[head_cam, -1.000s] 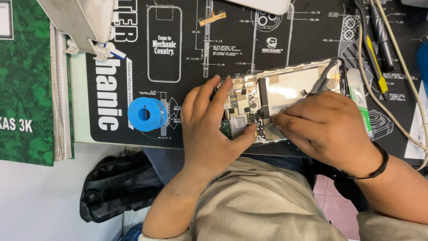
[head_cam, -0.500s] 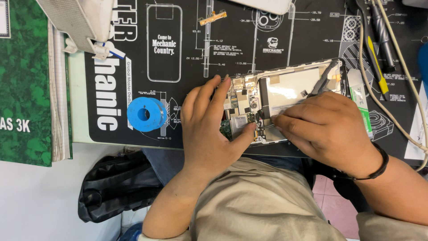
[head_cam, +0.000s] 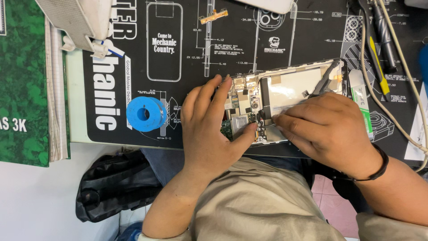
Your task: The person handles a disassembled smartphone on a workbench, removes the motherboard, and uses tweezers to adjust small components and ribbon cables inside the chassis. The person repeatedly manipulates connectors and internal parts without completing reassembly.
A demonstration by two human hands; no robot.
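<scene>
A black printed repair mat (head_cam: pixel 285 40) covers most of the worktop (head_cam: pixel 76 134), and a green book (head_cam: pixel 22 80) lies at its left edge. Below the worktop edge a black bag (head_cam: pixel 111 185) sits by the person's lap. On the mat, near its front edge, lies an opened phone (head_cam: pixel 290 100) with its back off, circuit boards and a pale inner plate exposed. The left hand (head_cam: pixel 209 129) rests curled over the phone's left end, fingers on its upper edge and thumb pressed against the board; it steadies the phone rather than grasping it. The right hand (head_cam: pixel 325 129), a black band at its wrist, is closed, fingertips pinched together at the phone's middle; whatever they pinch is too small to tell. A blue spool (head_cam: pixel 145 114) sits left of the left hand, well apart from the phone. A small brass strip (head_cam: pixel 214 16) lies near the mat's top.
</scene>
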